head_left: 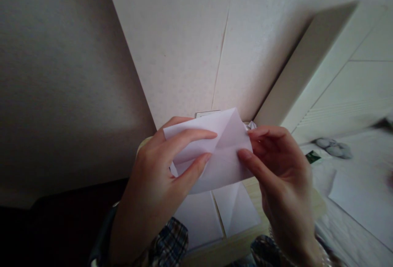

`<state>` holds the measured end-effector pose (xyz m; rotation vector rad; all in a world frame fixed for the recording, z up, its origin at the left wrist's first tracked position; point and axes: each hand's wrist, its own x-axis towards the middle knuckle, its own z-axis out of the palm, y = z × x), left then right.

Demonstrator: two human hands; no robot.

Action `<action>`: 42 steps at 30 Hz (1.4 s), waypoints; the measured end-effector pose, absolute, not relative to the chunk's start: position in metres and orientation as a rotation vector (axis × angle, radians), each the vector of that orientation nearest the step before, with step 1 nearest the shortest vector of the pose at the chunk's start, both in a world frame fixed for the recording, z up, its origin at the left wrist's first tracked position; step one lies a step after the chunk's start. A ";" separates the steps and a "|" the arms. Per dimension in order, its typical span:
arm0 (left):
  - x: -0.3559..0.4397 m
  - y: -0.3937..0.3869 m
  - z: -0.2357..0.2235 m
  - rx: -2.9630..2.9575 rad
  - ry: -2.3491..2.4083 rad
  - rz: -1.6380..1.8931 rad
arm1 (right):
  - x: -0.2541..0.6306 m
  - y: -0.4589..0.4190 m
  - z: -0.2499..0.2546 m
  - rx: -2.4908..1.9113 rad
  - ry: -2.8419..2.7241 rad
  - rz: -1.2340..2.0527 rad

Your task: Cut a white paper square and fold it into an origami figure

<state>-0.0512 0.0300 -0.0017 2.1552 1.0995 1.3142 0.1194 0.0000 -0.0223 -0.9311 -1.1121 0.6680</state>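
Between my two hands a creased sheet of white paper (229, 158) is held up above a small wooden table. My left hand (172, 160) grips its left part, with the thumb and index finger lying on the near face and other fingers behind the sheet. My right hand (276, 164) pinches the right edge between thumb and fingers. A diagonal crease runs down from the paper's top corner. Below it lie a stack of white paper (199, 218) and a creased white sheet (236, 209), side by side with a narrow gap.
The pale wooden tabletop (254, 189) ends close to a papered wall (184, 46). A small folded white paper piece (252, 125) sits behind my right hand. On the right are a cream cabinet panel (344, 74), grey rounded objects (334, 148) and a green packet (313, 157).
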 end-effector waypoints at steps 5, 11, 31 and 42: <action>-0.052 0.027 0.000 2.126 1.102 1.349 | 0.120 -0.001 -0.023 -1.004 -1.133 0.619; -0.050 0.026 0.000 1.973 1.176 1.354 | 0.131 -0.005 -0.025 -1.055 -1.183 0.560; -0.049 0.034 0.002 1.650 1.076 1.191 | 0.137 0.001 -0.028 -0.999 -1.212 0.552; -0.050 0.035 0.003 1.585 1.100 1.214 | 0.139 -0.003 -0.032 -0.932 -1.254 0.663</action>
